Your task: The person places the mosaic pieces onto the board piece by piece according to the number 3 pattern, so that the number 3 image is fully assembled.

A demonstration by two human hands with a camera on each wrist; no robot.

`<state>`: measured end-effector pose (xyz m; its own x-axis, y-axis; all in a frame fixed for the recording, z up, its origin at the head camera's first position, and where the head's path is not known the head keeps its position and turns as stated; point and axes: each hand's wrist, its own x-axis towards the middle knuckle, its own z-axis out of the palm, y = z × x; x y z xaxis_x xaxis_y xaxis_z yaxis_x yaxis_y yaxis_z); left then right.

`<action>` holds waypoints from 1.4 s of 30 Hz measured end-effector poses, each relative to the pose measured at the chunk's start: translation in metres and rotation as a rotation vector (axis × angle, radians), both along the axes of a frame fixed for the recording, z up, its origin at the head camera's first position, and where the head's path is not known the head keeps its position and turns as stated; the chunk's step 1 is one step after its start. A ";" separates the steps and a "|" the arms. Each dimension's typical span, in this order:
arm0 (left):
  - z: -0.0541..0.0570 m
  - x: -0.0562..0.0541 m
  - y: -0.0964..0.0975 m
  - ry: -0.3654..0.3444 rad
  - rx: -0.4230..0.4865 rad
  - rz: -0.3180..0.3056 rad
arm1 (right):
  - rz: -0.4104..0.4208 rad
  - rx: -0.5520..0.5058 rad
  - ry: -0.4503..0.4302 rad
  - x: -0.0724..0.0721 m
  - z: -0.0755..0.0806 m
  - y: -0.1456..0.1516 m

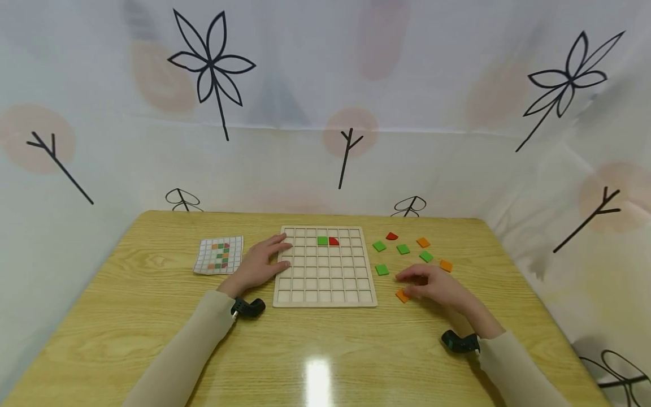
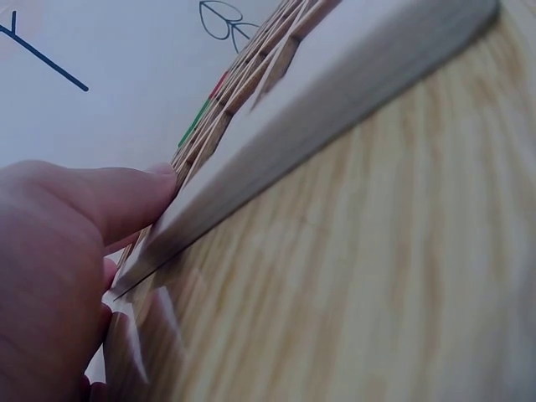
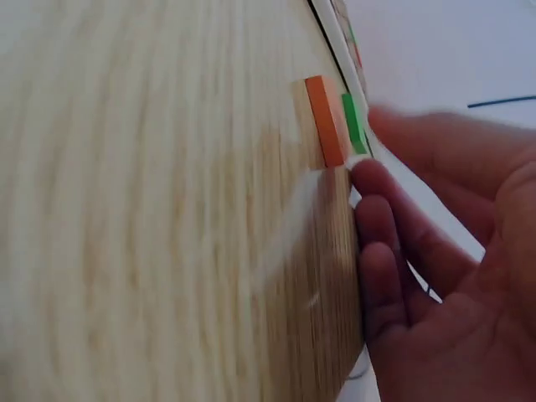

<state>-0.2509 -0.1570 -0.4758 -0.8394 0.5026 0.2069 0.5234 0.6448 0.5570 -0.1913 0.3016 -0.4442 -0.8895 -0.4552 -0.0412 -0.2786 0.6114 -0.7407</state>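
A wooden grid board lies mid-table, with a green square tile and a red quarter-round tile side by side in its upper cells. On the board's left edge rests my left hand, fingers extended; the left wrist view shows its thumb touching the rim. My right hand hovers right of the board at an orange square tile, which lies flat on the table. In the right wrist view the thumb and fingers stand apart near that orange tile, with nothing visibly pinched.
A paper card printed with a coloured grid pattern lies left of the board. Several loose green tiles, more orange tiles and another red quarter-round piece are scattered to the right. A patterned cloth hangs behind the wooden table.
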 end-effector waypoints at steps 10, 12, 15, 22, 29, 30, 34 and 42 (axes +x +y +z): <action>0.000 -0.002 0.000 0.002 -0.002 -0.007 | 0.154 -0.157 -0.151 -0.007 -0.009 0.015; -0.001 -0.001 0.000 0.007 -0.001 -0.007 | 0.169 -0.157 -0.152 -0.007 -0.010 0.015; -0.002 -0.001 -0.001 0.012 0.003 -0.002 | 0.184 -0.150 -0.133 -0.008 -0.009 0.015; -0.003 0.000 -0.001 0.019 0.002 -0.006 | 0.224 -0.121 -0.076 -0.004 -0.006 0.010; -0.001 0.000 0.000 -0.004 -0.006 0.006 | 0.189 -0.090 -0.058 -0.001 -0.004 0.005; -0.001 0.000 -0.001 -0.005 -0.007 0.006 | 0.184 -0.081 -0.050 -0.001 -0.004 0.005; 0.000 0.001 -0.001 -0.016 -0.009 0.007 | 0.166 -0.034 -0.009 -0.001 -0.006 0.003; 0.000 0.001 0.000 -0.011 -0.017 0.010 | 0.129 -0.005 0.021 0.001 -0.006 0.001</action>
